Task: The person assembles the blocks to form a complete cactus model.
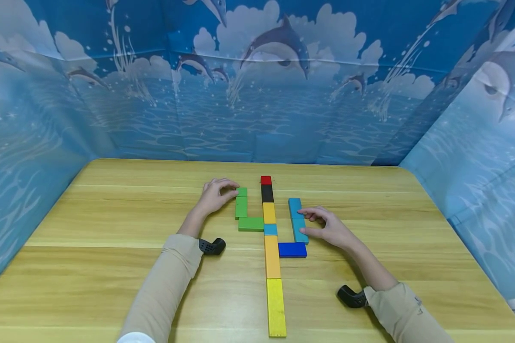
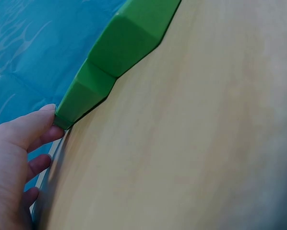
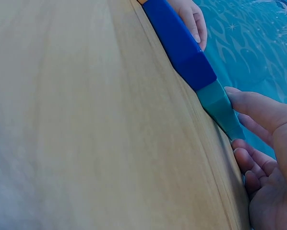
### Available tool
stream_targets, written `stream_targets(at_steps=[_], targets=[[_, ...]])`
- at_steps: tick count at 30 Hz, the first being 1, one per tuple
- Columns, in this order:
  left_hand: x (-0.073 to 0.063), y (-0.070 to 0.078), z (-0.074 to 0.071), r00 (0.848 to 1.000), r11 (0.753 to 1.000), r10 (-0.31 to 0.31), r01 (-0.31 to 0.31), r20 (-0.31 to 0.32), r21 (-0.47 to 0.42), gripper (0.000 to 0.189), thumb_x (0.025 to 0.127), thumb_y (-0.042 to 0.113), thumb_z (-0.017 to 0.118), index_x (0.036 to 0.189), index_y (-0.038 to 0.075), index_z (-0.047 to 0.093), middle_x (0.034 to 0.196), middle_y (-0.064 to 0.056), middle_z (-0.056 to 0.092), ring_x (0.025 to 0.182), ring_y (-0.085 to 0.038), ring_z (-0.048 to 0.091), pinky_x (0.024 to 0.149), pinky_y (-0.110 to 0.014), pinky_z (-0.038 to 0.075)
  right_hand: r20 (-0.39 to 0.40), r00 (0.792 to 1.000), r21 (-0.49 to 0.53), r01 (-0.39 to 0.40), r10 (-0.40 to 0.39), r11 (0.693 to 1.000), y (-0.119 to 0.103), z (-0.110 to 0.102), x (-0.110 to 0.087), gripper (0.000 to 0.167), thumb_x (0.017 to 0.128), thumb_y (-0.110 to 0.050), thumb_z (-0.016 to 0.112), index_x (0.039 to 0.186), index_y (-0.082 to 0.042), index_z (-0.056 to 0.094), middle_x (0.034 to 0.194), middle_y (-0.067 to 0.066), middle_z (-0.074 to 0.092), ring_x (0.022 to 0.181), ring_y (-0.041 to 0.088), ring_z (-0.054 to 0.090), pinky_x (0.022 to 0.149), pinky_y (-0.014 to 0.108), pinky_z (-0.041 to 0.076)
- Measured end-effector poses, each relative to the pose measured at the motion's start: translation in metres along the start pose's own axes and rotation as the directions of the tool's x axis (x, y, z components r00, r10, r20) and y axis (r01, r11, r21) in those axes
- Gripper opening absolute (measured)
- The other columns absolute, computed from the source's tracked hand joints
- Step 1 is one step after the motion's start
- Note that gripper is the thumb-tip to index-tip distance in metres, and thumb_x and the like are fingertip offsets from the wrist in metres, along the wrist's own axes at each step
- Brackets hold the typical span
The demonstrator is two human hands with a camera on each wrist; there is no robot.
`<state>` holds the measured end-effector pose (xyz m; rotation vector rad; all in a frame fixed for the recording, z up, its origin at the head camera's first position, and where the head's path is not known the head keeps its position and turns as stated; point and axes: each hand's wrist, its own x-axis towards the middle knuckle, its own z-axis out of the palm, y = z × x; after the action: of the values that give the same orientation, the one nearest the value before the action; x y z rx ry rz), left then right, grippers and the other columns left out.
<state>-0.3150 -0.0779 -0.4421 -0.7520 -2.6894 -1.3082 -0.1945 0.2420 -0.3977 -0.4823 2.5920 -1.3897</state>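
Observation:
My left hand is at the far end of the green row, its thumb and index finger pinching the corner of a small green block. A longer green block follows it, and another green block lies crosswise below. On the other side, my right hand touches the right edge of two light blue blocks, index fingertip at the upper light blue block and thumb at the lower light blue block. A dark blue block lies crosswise beneath them.
Between the hands runs a central line on the wooden table: red block, black block, orange block, small blue block, longer orange block and yellow block. A dolphin-print curtain stands behind.

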Motion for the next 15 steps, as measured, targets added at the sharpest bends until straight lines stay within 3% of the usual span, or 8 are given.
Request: stream_targets(at_steps=[15], targets=[[-0.0019,0.0004,-0.0006,1.000,1.000,-0.007,0.007,0.003,-0.022,0.024,0.088,0.022,0.061,0.109,0.011,0.065,0.109,-0.004,0.063,0.106,-0.025,0.048,0.100,-0.047,0.018,0.001,1.000,-0.001,0.002,-0.002,1.000,-0.0002,0.0007,-0.0001,0.046,0.083,-0.007,0.066,0.124,0.004,0.051,0.105,0.023,0.048,0.094,0.033,0.040,0.074,0.029,0.035]])
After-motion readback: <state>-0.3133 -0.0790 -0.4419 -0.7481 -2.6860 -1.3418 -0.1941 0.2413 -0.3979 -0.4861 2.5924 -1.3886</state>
